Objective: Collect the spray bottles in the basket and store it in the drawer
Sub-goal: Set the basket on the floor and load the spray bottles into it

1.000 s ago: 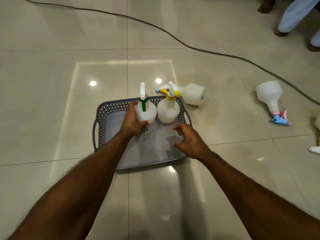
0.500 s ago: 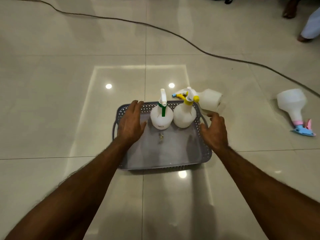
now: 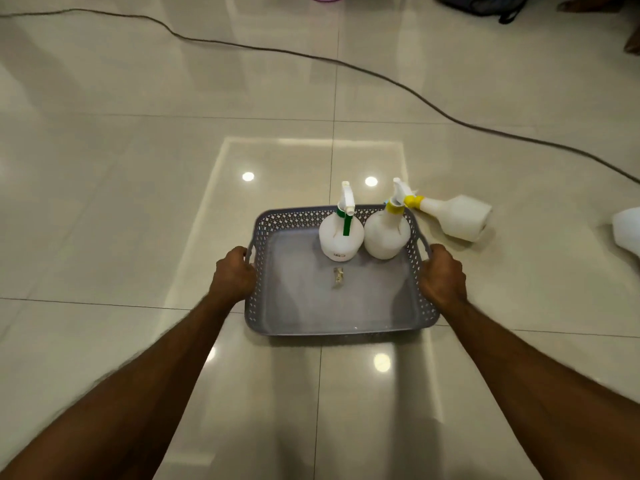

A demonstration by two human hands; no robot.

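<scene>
A: At the basket [image 3: 341,329], what is changed?
B: Both handles are now gripped: left hand [image 3: 234,276] off the green bottle [image 3: 341,237], right hand [image 3: 441,277] closed too. Two bottles stand inside; a third [image 3: 457,216] is left outside.
A: Moving seems premature.

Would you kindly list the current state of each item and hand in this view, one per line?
Basket: on the floor, gripped at both side handles.
Green-trigger bottle: upright inside basket.
Yellow-collar bottle: upright inside basket.
Yellow-nozzle bottle: lying on its side on the floor, outside basket.
Left hand: closed on left handle.
Right hand: closed on right handle.
</scene>
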